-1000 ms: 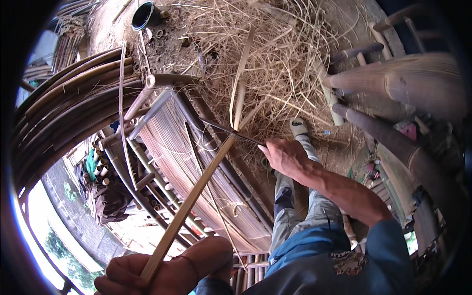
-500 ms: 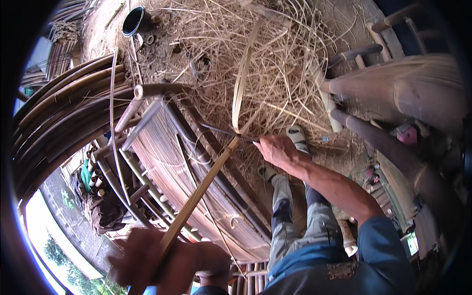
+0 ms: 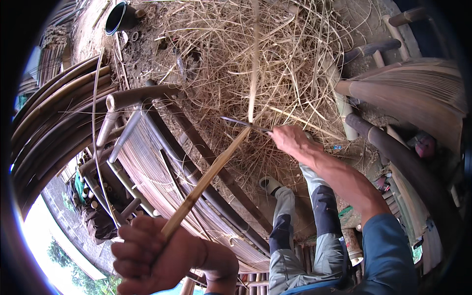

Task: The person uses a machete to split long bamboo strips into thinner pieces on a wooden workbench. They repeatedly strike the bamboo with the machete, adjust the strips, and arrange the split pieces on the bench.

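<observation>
A long bamboo strip runs up and away from my left hand, whose fingers are wrapped round its near end at the lower left. My right hand is closed on a knife, its handle hidden inside the fist. The dark narrow knife blade points left and meets the strip near its far part. Beyond the blade a thin pale split piece rises away from the strip, slightly blurred.
Bamboo shavings cover the ground ahead. On the left stand a bamboo frame with a slatted panel and stacked bamboo poles. A black bucket sits at the far left. Thick bamboo poles lie at right.
My right hand and the knife have shifted right and slightly away. The left hand has moved a little, and the split piece beyond the blade has swung to the right.
</observation>
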`<state>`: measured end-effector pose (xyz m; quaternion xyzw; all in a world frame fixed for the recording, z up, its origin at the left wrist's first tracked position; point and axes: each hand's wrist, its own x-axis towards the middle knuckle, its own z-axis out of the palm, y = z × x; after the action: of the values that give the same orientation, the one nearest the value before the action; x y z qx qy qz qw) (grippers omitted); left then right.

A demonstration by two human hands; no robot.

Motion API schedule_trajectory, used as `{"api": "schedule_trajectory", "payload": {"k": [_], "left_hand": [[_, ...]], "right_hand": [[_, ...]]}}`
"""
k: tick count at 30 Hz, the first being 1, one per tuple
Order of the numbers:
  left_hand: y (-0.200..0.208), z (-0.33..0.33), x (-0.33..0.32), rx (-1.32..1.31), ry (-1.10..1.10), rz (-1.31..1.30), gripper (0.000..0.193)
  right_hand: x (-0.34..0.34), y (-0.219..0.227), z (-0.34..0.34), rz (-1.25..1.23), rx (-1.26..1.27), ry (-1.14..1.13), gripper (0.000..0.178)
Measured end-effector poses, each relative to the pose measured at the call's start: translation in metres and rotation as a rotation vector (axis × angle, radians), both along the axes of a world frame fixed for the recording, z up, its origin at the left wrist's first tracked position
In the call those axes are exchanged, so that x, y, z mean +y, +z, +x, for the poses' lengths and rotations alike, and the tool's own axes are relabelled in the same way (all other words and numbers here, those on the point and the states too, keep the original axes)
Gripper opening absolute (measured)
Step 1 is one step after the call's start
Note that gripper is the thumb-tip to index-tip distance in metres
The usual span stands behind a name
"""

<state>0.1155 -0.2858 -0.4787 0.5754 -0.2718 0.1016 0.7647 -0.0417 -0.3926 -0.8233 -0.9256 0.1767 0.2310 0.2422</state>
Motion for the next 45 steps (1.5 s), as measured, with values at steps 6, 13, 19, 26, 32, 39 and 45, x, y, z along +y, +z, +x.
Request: {"api": "schedule_trajectory", "payload": {"k": [6,13,19,26,32,39,45], "left_hand": [[-0.006,-0.002,0.021,-0.090,0.120,0.108,0.050],[-0.014,-0.010,0.032,-0.025,0.085,0.071,0.045],[0.049,0.000,0.058,0.007,0.107,-0.014,0.040],[0.234,-0.004,0.165,-0.057,0.287,-0.179,0.035],[0.330,-0.083,0.321,0.086,0.611,-0.413,0.031],[0.341,-0.222,0.421,0.936,0.647,-0.422,0.035],[0.341,-0.268,0.457,0.485,-0.196,0.998,0.024]], "right_hand": [[0.012,0.039,0.006,0.230,-0.280,-0.091,0.035],[-0.003,-0.044,0.009,0.331,0.204,-0.342,0.023],[0.006,-0.047,-0.020,0.123,0.132,-0.184,0.025],[-0.003,0.085,-0.045,0.701,0.062,-1.093,0.048],[0.074,0.365,0.066,1.500,-0.694,-1.617,0.067],[0.123,0.513,0.095,1.275,-0.794,-1.381,0.032],[0.204,0.580,0.072,1.017,-0.789,-1.050,0.036]]}}
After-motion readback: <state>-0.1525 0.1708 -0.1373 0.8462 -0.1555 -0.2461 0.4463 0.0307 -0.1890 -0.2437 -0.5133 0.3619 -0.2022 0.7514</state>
